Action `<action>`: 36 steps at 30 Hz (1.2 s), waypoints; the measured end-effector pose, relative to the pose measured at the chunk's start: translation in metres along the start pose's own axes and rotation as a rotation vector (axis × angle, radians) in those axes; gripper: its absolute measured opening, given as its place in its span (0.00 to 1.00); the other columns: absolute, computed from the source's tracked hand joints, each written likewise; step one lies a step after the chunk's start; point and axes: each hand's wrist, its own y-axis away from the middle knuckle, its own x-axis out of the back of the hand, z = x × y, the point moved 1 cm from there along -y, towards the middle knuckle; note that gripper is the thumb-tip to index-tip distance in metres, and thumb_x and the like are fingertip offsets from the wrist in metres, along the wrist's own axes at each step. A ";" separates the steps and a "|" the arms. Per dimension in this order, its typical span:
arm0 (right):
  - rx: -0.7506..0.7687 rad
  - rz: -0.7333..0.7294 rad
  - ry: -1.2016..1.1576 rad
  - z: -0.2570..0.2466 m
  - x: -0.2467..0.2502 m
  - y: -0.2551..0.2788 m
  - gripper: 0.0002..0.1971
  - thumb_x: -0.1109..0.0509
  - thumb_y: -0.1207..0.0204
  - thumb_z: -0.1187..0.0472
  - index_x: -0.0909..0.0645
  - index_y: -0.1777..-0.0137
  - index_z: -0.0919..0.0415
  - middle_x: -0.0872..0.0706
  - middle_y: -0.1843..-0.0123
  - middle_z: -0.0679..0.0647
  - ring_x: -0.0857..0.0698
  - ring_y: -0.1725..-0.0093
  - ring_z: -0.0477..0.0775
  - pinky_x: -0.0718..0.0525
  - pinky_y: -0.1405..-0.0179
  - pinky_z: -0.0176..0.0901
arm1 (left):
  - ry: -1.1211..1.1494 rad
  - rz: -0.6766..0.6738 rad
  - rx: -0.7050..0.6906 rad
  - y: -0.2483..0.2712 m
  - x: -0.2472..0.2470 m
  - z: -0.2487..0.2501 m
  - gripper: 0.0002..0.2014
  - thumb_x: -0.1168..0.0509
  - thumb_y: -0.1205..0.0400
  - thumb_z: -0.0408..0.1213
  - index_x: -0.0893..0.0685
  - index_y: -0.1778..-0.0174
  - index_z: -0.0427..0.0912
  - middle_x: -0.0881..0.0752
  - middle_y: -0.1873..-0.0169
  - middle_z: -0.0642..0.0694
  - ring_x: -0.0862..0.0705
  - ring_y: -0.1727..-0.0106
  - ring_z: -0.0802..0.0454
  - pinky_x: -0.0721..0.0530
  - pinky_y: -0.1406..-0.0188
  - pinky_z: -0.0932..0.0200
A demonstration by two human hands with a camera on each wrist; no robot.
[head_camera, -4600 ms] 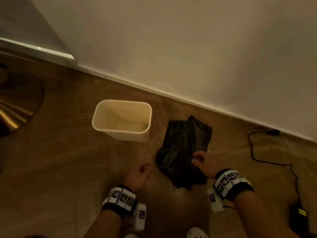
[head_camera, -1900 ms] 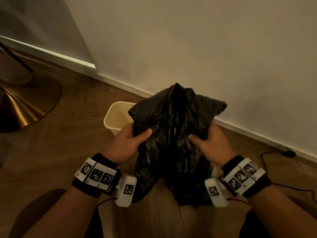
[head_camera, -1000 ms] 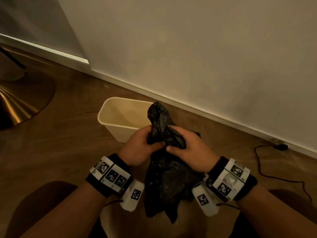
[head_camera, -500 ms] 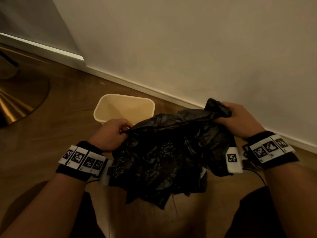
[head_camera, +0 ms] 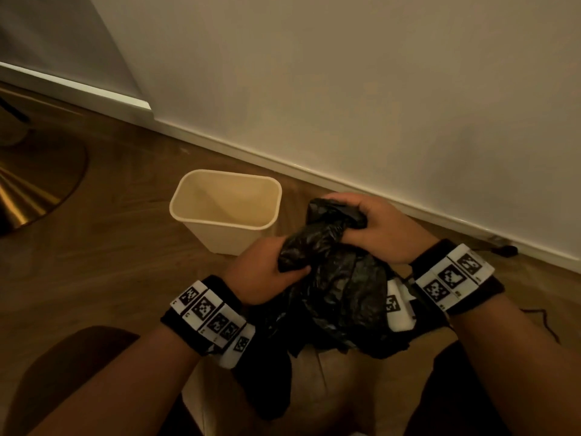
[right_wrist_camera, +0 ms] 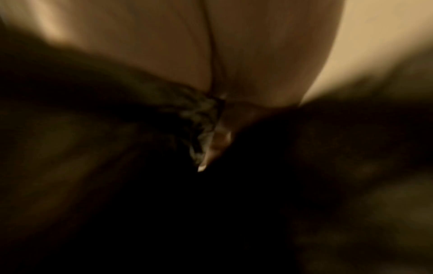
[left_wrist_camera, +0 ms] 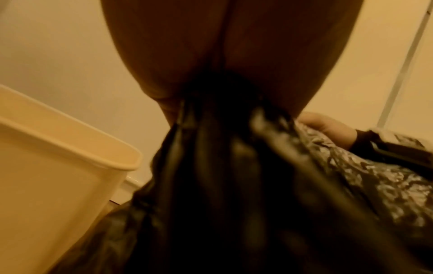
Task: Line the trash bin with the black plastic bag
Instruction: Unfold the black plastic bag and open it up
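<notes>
Both hands, left hand [head_camera: 267, 272] and right hand [head_camera: 380, 229], grip the bunched black bag [head_camera: 339, 291] just beside the empty bin [head_camera: 220, 237]; best find the mouth and spread it wide.

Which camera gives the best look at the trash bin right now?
The head view: the cream trash bin shows whole, upright and unlined, its open top visible. The left wrist view catches only one rim corner and side wall. The right wrist view, dark and blurred, shows none of it.
</notes>
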 end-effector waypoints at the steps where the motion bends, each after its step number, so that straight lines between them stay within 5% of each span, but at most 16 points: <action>1: -0.016 0.070 0.024 0.003 0.002 0.000 0.26 0.22 0.25 0.57 0.21 0.27 0.47 0.13 0.35 0.43 0.15 0.36 0.39 0.18 0.31 0.44 | 0.023 0.043 0.027 0.000 0.004 0.000 0.15 0.28 0.22 0.48 0.13 0.42 0.48 0.11 0.46 0.58 0.13 0.44 0.60 0.18 0.48 0.63; 4: -0.170 0.112 -0.108 0.017 0.015 0.007 0.40 0.25 0.36 0.29 0.25 0.24 0.43 0.15 0.33 0.44 0.15 0.34 0.41 0.18 0.29 0.53 | 0.186 0.210 0.174 -0.003 0.026 -0.007 0.08 0.29 0.20 0.42 0.10 0.46 0.49 0.09 0.49 0.53 0.13 0.46 0.60 0.17 0.45 0.57; 7: -0.199 -0.062 -0.107 0.026 0.032 0.023 0.42 0.33 0.36 0.21 0.30 0.21 0.34 0.22 0.24 0.37 0.23 0.25 0.41 0.25 0.23 0.55 | 0.494 0.381 0.387 -0.004 0.050 -0.013 0.07 0.30 0.21 0.40 0.09 0.52 0.55 0.08 0.48 0.50 0.11 0.43 0.51 0.17 0.35 0.45; 10: -0.144 -0.184 -0.111 0.024 0.033 0.031 0.41 0.29 0.32 0.28 0.38 0.19 0.29 0.28 0.22 0.28 0.28 0.23 0.34 0.25 0.26 0.38 | 0.790 0.493 0.544 -0.002 0.066 -0.012 0.09 0.32 0.19 0.37 0.11 0.45 0.48 0.08 0.46 0.46 0.11 0.43 0.44 0.17 0.35 0.40; 13: -0.185 -0.147 0.025 0.018 0.023 0.029 0.26 0.22 0.27 0.43 0.21 0.29 0.40 0.13 0.37 0.34 0.14 0.39 0.34 0.17 0.42 0.35 | 0.948 0.487 0.607 -0.001 0.074 -0.005 0.15 0.33 0.18 0.36 0.15 0.36 0.39 0.10 0.42 0.41 0.11 0.42 0.41 0.16 0.36 0.42; 15: -0.187 -0.058 0.051 0.013 0.027 0.026 0.04 0.23 0.23 0.53 0.11 0.50 0.49 0.07 0.59 0.41 0.10 0.61 0.38 0.17 0.62 0.32 | 0.961 0.445 0.611 -0.001 0.079 -0.001 0.13 0.34 0.17 0.36 0.15 0.38 0.39 0.10 0.42 0.40 0.11 0.42 0.41 0.16 0.37 0.43; 18: -0.205 0.291 -0.309 0.017 0.052 0.030 0.08 0.30 0.19 0.66 0.10 0.57 0.59 0.09 0.68 0.50 0.13 0.72 0.45 0.18 0.73 0.34 | 0.969 0.404 0.635 0.001 0.087 0.001 0.10 0.36 0.15 0.39 0.14 0.41 0.43 0.09 0.43 0.42 0.11 0.42 0.41 0.16 0.39 0.45; 20: -0.164 0.472 -0.706 0.019 0.077 0.036 0.11 0.38 0.16 0.68 0.13 0.46 0.64 0.08 0.61 0.52 0.10 0.64 0.48 0.13 0.64 0.36 | 1.013 0.394 0.666 0.004 0.090 -0.001 0.14 0.38 0.14 0.40 0.16 0.35 0.41 0.10 0.42 0.42 0.11 0.42 0.42 0.16 0.41 0.46; 22: -0.065 0.500 -1.078 0.024 0.094 0.042 0.12 0.40 0.15 0.60 0.20 0.36 0.57 0.11 0.41 0.53 0.11 0.40 0.55 0.14 0.38 0.46 | 1.033 0.410 0.701 0.006 0.091 -0.003 0.16 0.38 0.15 0.41 0.17 0.33 0.40 0.10 0.42 0.42 0.10 0.44 0.44 0.15 0.46 0.48; 24: -0.067 0.483 -1.198 0.026 0.094 0.046 0.20 0.27 0.25 0.48 0.22 0.35 0.49 0.20 0.25 0.53 0.21 0.24 0.60 0.28 0.23 0.57 | 1.055 0.433 0.723 0.005 0.089 -0.004 0.15 0.39 0.14 0.43 0.16 0.36 0.43 0.09 0.44 0.43 0.10 0.48 0.46 0.15 0.51 0.49; 26: -0.218 0.447 -0.985 0.027 0.074 0.044 0.42 0.17 0.45 0.35 0.24 0.30 0.46 0.23 0.21 0.53 0.23 0.24 0.60 0.32 0.23 0.59 | 1.102 0.446 0.719 0.003 0.087 -0.002 0.15 0.41 0.14 0.46 0.16 0.37 0.45 0.08 0.46 0.44 0.09 0.50 0.47 0.15 0.53 0.50; 28: -0.290 0.327 -0.588 0.021 0.041 0.043 0.57 0.20 0.53 0.24 0.32 0.21 0.42 0.26 0.19 0.50 0.25 0.23 0.52 0.32 0.21 0.56 | 1.136 0.460 0.722 -0.001 0.085 -0.003 0.19 0.43 0.13 0.49 0.17 0.33 0.44 0.09 0.43 0.43 0.10 0.46 0.46 0.16 0.52 0.50; 30: -0.259 0.114 -0.334 0.007 0.013 0.045 0.52 0.30 0.48 0.17 0.35 0.22 0.36 0.26 0.20 0.44 0.26 0.23 0.45 0.32 0.18 0.54 | 1.192 0.513 0.718 -0.004 0.084 -0.003 0.23 0.47 0.12 0.51 0.22 0.26 0.43 0.14 0.35 0.41 0.14 0.37 0.43 0.16 0.45 0.48; 32: -0.206 -0.140 -0.360 -0.017 -0.007 0.055 0.43 0.37 0.37 0.19 0.31 0.23 0.36 0.23 0.22 0.43 0.24 0.23 0.45 0.32 0.18 0.55 | 1.260 0.539 0.677 -0.006 0.085 -0.006 0.25 0.50 0.12 0.53 0.24 0.24 0.43 0.16 0.32 0.39 0.18 0.31 0.40 0.19 0.36 0.46; 34: -0.141 -0.332 -0.489 -0.039 -0.021 0.067 0.40 0.36 0.29 0.26 0.31 0.19 0.42 0.24 0.20 0.44 0.26 0.21 0.47 0.32 0.18 0.50 | 1.325 0.605 0.583 -0.010 0.087 -0.007 0.25 0.53 0.11 0.52 0.17 0.31 0.44 0.12 0.38 0.41 0.16 0.34 0.42 0.20 0.32 0.47; 36: -0.088 -0.402 -0.295 -0.053 -0.033 0.070 0.41 0.29 0.27 0.33 0.38 0.16 0.39 0.29 0.18 0.39 0.30 0.20 0.40 0.32 0.20 0.43 | 1.341 0.619 0.517 -0.011 0.088 -0.001 0.27 0.55 0.10 0.51 0.10 0.44 0.46 0.07 0.48 0.44 0.12 0.43 0.46 0.17 0.39 0.50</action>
